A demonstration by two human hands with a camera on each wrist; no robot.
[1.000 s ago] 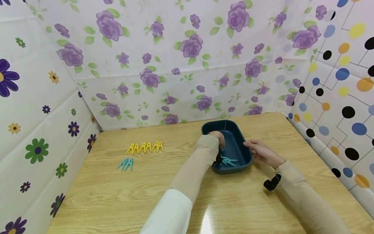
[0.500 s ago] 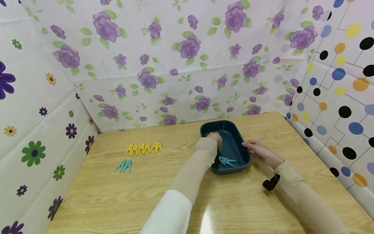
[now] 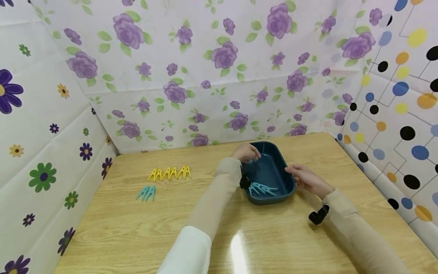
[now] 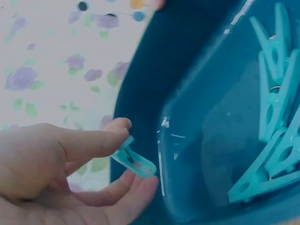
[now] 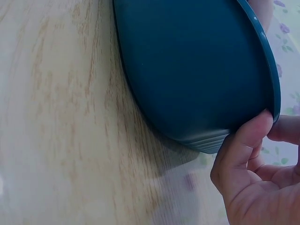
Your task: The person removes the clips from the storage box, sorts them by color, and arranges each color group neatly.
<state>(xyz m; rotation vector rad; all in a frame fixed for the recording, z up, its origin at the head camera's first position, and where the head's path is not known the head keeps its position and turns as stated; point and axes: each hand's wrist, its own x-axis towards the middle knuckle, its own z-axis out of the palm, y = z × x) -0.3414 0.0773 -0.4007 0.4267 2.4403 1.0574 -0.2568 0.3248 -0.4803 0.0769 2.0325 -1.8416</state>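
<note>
My left hand (image 3: 245, 152) is over the back-left rim of a dark teal plastic tray (image 3: 273, 167). In the left wrist view, its thumb and fingertips pinch one light-blue clothespin (image 4: 136, 161). Several more light-blue clothespins (image 3: 261, 188) lie heaped in the tray's near end. My right hand (image 3: 308, 179) grips the tray's right side; the right wrist view has its thumb and fingers (image 5: 243, 140) on either side of the rim.
To the left on the wooden table (image 3: 137, 236), several yellow clothespins (image 3: 169, 173) form a row. Light-blue clothespins (image 3: 146, 193) stand side by side in front of them. A flowered cloth wall (image 3: 205, 106) rises behind the table, and a dotted one (image 3: 386, 114) on the right.
My left hand has come up from inside the tray and moved left to its rim, with a light-blue clothespin now visible in its fingers. The right hand stays at the tray's side.
</note>
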